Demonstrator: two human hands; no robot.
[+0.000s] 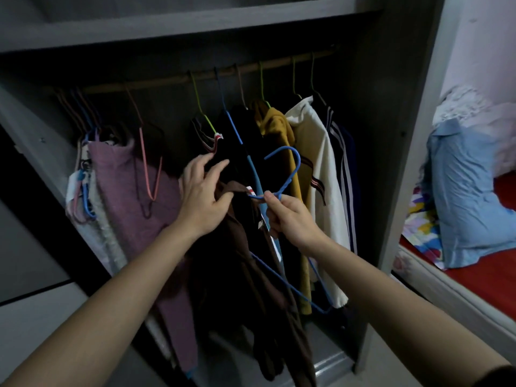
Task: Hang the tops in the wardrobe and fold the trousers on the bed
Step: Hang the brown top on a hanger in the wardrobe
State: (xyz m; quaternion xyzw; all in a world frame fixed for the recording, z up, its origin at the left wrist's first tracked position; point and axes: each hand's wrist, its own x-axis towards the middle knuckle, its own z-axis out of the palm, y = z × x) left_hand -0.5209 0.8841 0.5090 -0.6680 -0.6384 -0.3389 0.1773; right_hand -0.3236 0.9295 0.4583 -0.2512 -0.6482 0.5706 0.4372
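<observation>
With the right hand (282, 216) pinching the blue wire hanger (298, 162) at its neck and the left hand (201, 196) gripping the collar of the dark brown top (245, 275), near the crowded wooden rail (173, 79), the half-threaded top is likely risking slipping off if that collar grip is loosening early.

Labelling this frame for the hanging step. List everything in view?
wardrobe: 1, grey, fills the view
rail: 1, wooden, across the wardrobe
purple top: 1, purple, hung at left
pink hanger: 1, pink, empty, on the rail
black top: 1, black, hung mid-rail
mustard hoodie: 1, mustard, hung right of the black top
cream top: 1, cream, hung beside the hoodie
striped top: 1, navy and white, rail's right end
brown top: 1, brown, held in front
blue hanger: 1, blue, held, not on the rail
light blue garment: 1, on the bed
bed: 1, red sheet, right edge
left hand: holds the brown top
right hand: pinches the blue hanger
</observation>
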